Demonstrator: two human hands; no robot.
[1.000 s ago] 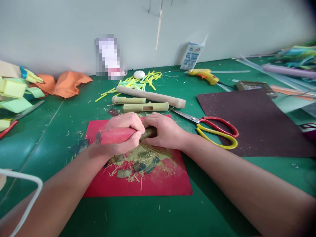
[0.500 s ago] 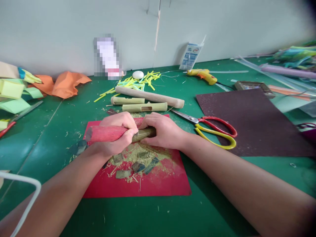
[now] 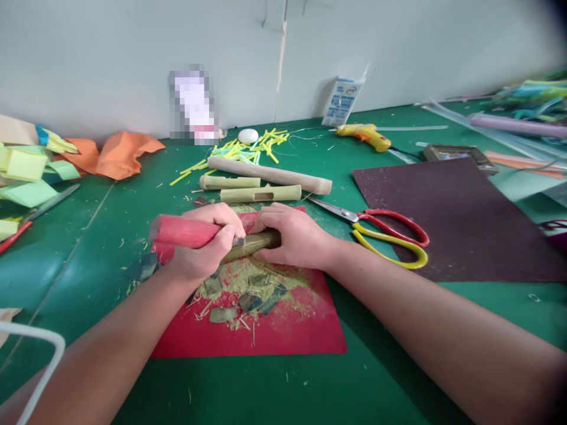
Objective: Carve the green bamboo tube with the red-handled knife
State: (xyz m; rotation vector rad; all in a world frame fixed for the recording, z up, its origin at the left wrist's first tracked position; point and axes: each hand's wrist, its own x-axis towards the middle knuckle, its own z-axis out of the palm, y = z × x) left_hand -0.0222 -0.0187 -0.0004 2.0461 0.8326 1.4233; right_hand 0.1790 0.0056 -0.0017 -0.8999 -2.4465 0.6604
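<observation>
My left hand (image 3: 207, 251) is closed around the thick red handle of a carving tool (image 3: 183, 231). A short piece of its metal blade shows past my fingers, against a greenish-brown bamboo tube (image 3: 248, 245). My right hand (image 3: 297, 236) grips the right end of that tube, fingers wrapped over it. Part of the tube is hidden behind my left hand. Beneath both hands lies a red sheet (image 3: 283, 342), strewn with sawdust, fibres and dark bamboo chips (image 3: 224, 313).
Beyond my hands lie a notched bamboo tube (image 3: 283, 193), another cut tube (image 3: 233, 182) and a pale wooden stick (image 3: 270, 172). Scissors (image 3: 376, 233) overlap a dark brown sheet (image 3: 469, 230) on the right. A yellow glue gun (image 3: 367, 136) lies near the wall; orange paper (image 3: 128, 154) sits left.
My left hand and the red-handled tool have shifted slightly left along the bamboo, so the blade tip and more of the tube show. My right hand stays nearly in place.
</observation>
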